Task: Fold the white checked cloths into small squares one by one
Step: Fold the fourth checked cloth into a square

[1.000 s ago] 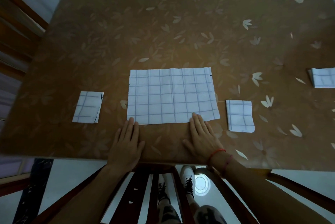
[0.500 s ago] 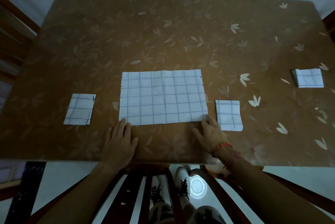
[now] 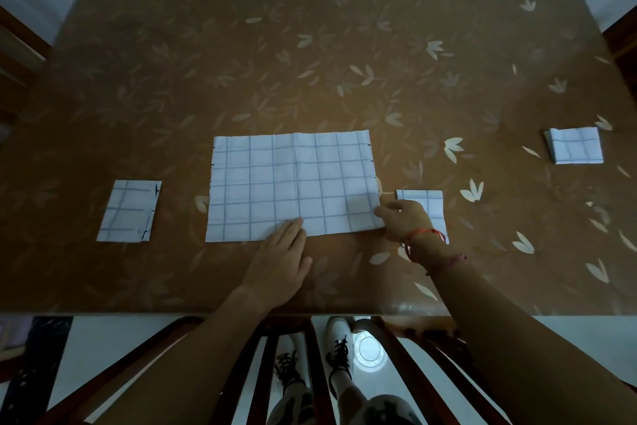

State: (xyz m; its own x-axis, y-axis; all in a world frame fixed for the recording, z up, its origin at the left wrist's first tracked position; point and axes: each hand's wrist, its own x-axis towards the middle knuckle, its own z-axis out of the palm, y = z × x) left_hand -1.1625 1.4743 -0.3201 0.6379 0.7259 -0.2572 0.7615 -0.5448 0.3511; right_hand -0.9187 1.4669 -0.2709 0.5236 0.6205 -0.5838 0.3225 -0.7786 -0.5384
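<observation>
Brown surface (image 3: 310,63): limp, light cloth (image 3: 293,183); left hand (image 3: 279,259) flat, open, pinning edge; right hand (image 3: 405,219) pinches rt corner, best hold.

Left hand (image 3: 281,257) flat, right hand (image 3: 405,219) in pinching grip

Brown table (image 3: 310,45): open cloth (image 3: 293,183), three folded squares (image 3: 129,211).

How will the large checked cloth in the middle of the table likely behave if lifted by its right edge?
The large checked cloth lies thin and flat with crease lines, so it would probably droop rather than stay stiff. It looks light; the left hand on its near edge likely stops sliding on the glossy table.
</observation>
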